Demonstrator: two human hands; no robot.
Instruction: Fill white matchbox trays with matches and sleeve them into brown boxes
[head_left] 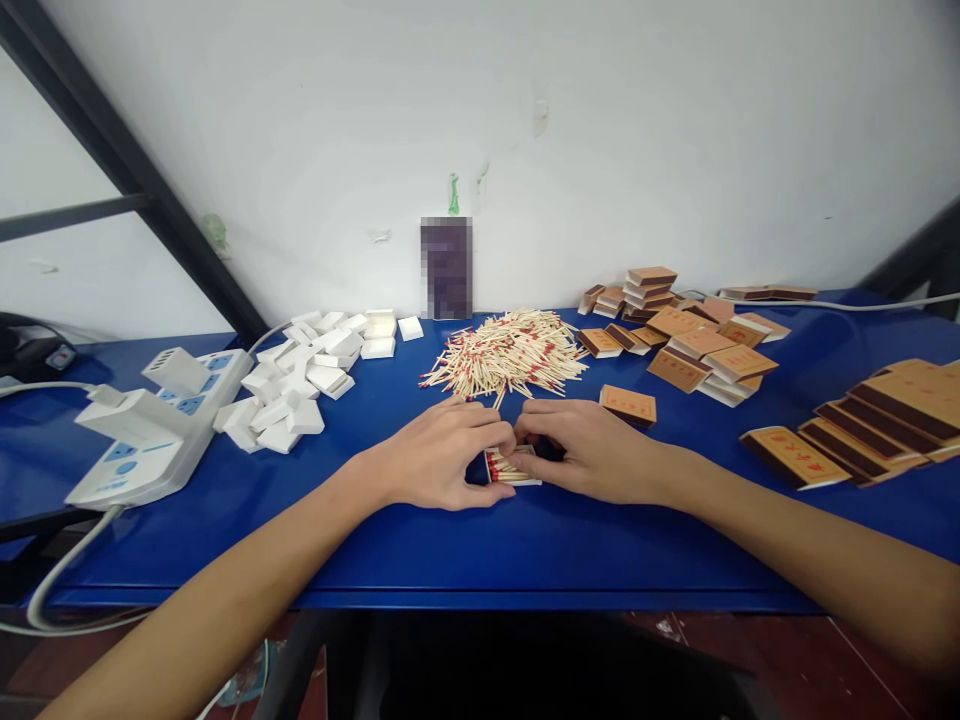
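Note:
A small white matchbox tray point(534, 482) lies on the blue table in front of me, with red-headed matches point(498, 468) in it. My left hand point(444, 455) curls round its left end, thumb along the near side. From the right, my right hand point(589, 450) holds the tray, its thumb over the matches. The fingers of both hands partly hide the tray. Just beyond my hands is a large loose heap of matches point(510, 352). One orange matchbox sleeve point(628, 405) lies beside my right hand.
White empty trays point(300, 375) are piled at the left, near a power strip point(172, 440) with plugged-in adapters and cables. More matchbox sleeves point(701, 345) lie heaped at the back right, and a leaning row point(885, 420) stands at the right. A blurred dark rectangle point(448, 268) is against the wall.

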